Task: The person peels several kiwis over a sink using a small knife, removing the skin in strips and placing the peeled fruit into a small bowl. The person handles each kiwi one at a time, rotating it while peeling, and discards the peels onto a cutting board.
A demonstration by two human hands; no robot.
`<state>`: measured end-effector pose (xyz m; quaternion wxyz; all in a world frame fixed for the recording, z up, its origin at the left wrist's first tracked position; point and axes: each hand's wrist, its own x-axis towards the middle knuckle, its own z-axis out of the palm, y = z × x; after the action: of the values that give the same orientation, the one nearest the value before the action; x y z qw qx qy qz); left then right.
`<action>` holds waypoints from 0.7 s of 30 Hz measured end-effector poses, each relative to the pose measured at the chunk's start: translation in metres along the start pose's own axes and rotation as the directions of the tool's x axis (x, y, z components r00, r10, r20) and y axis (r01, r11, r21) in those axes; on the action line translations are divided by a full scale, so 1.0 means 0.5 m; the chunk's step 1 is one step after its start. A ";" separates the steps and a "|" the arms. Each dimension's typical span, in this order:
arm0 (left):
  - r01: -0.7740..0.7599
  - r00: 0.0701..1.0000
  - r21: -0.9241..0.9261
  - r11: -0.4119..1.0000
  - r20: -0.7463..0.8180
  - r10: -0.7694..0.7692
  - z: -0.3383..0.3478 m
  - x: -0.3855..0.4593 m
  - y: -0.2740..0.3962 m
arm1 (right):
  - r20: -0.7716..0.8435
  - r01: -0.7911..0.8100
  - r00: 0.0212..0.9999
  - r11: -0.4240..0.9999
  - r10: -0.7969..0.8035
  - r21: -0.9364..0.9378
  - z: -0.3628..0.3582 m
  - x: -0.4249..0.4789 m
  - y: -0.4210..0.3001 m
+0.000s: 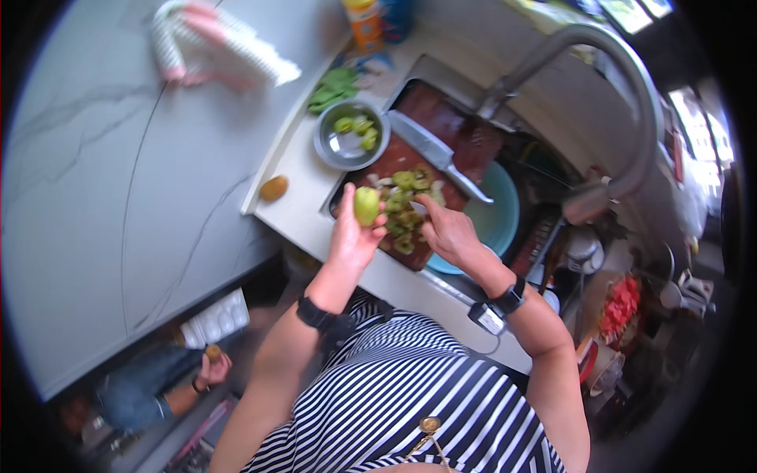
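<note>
In my left hand (358,227) rests a peeled green kiwifruit (366,206), held over the near left part of a reddish-brown cutting board (467,142). My right hand (452,232) grips a small knife or peeler, of which only the pale blade (418,207) shows; the handle is hidden in the fingers. Green and brown kiwi peelings (404,220) lie heaped on the board between and beyond my hands. Behind them a large kitchen knife (429,145) lies across the board. A metal bowl (322,139) with green fruit pieces stands left of it. An unpeeled kiwifruit (274,188) sits on the counter corner.
A turquoise basin (511,204) stands right of the board, partly under it. A curved faucet (647,112) arches over the sink. A green cloth (334,90) lies behind the bowl. At lower left, another person's hand (214,369) holds a brown fruit near an egg carton (217,319).
</note>
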<state>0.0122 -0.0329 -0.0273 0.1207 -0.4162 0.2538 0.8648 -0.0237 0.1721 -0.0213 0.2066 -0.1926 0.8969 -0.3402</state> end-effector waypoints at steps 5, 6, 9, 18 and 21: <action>0.058 0.995 0.193 0.979 0.068 -0.073 0.088 -0.028 -0.030 | -0.517 -0.115 0.854 0.990 0.056 -0.083 -0.156 0.037 0.098; 0.072 0.992 0.230 0.971 0.088 -0.094 0.100 -0.028 -0.041 | -0.560 -0.097 0.829 0.982 -0.010 -0.162 -0.184 0.054 0.112; 0.113 0.979 0.324 0.939 0.126 -0.161 0.128 -0.006 -0.093 | -0.553 -0.111 0.825 0.926 -0.116 -0.361 -0.221 0.094 0.161; 0.104 0.970 0.418 0.902 0.156 -0.184 0.210 0.040 -0.171 | -0.422 -0.052 0.906 0.981 -0.033 -0.189 -0.216 0.051 0.189; 0.109 0.960 0.497 0.861 0.174 -0.221 0.231 0.067 -0.210 | -0.421 -0.038 0.902 0.991 0.089 0.129 -0.195 -0.027 0.255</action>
<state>-0.0407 0.1178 -0.0285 0.3226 -0.2926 0.4092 0.8018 -0.0872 0.3190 -0.0394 0.0278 -0.0716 0.9045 -0.4195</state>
